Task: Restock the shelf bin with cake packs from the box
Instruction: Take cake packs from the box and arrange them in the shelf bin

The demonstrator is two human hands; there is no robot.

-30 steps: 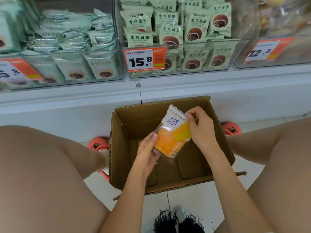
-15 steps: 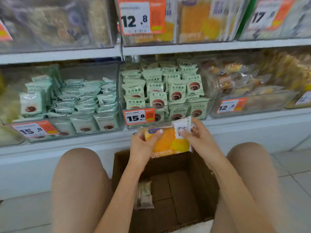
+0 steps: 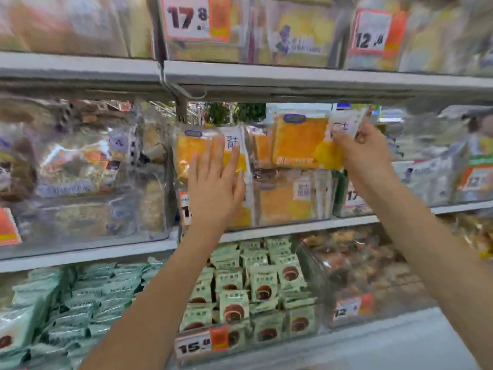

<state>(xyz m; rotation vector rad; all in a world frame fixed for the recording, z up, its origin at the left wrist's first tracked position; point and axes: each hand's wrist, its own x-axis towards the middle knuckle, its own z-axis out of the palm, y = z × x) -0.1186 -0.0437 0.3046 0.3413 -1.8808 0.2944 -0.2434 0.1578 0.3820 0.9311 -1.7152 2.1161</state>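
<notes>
My right hand (image 3: 365,153) pinches the white right end of an orange cake pack (image 3: 301,140) and holds it up over the top of a clear shelf bin (image 3: 288,209) on the middle shelf. Another orange cake pack (image 3: 192,148) stands at the bin's left side, and my left hand (image 3: 216,182) lies flat against it with fingers spread, gripping nothing. More orange packs stand inside the bin behind its clear front. The cardboard box is out of view.
Left of it a clear bin (image 3: 80,182) holds mixed pastry packs. Below, a bin of green packs (image 3: 256,289) carries a 15.8 price tag (image 3: 200,345). The upper shelf (image 3: 266,73) hangs close above the bin opening. Further bins stand at the right (image 3: 453,169).
The view has swung up from the box to the middle shelf. Both arms rose; my left hand let go of the pack and now rests on a pack in the bin.
</notes>
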